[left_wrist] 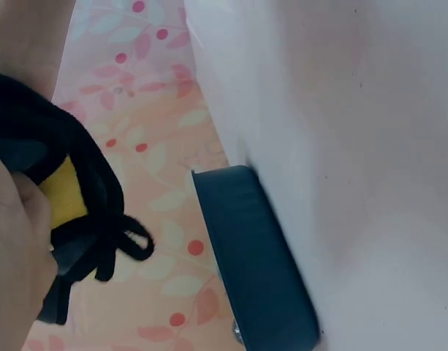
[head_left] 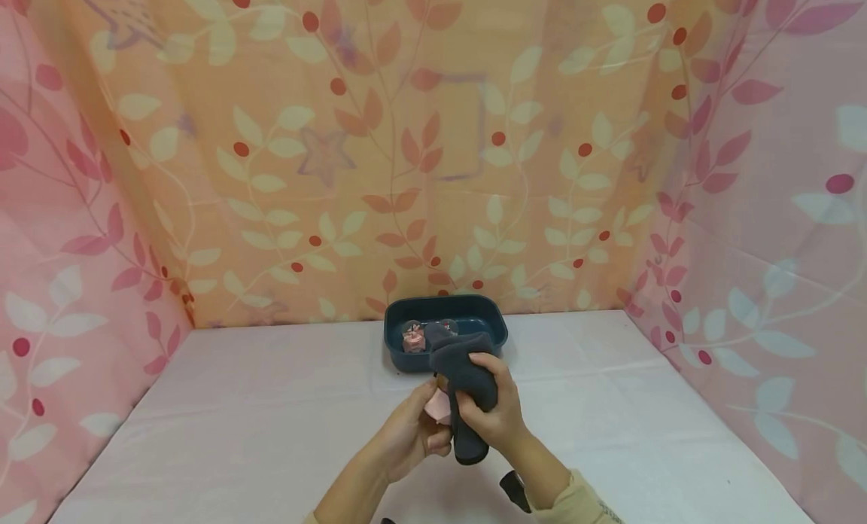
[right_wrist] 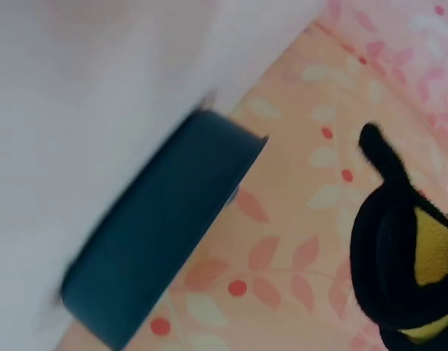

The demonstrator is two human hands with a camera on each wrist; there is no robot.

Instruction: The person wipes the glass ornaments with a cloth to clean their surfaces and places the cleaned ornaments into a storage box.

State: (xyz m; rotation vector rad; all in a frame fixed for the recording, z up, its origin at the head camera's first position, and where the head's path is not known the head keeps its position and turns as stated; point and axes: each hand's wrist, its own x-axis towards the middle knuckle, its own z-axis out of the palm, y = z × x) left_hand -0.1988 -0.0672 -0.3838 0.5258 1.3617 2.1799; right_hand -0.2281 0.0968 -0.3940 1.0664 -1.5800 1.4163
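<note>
In the head view, a soft dark grey fabric piece [head_left: 472, 381] is held up near the table's middle, in front of the box. My right hand [head_left: 503, 407] grips it from the right, thumb on its near face. From the left, my left hand [head_left: 412, 434] pinches a small pale pink piece [head_left: 439, 409] against the fabric's edge; whether the two are joined I cannot tell. The left wrist view shows the fabric's dark edge [left_wrist: 99, 164], a loop of cord [left_wrist: 139, 245] and a yellow inner patch [left_wrist: 65, 194]. Yellow [right_wrist: 430, 252] also shows in the right wrist view.
Behind the hands, a dark teal open box [head_left: 406, 364] stands at the table's back edge. Inside it lie a clear round item with pink in it [head_left: 414, 337] and another clear item [head_left: 450, 327]. A white cloth [head_left: 271, 403] covers the table; patterned curtains [head_left: 433, 132] enclose it.
</note>
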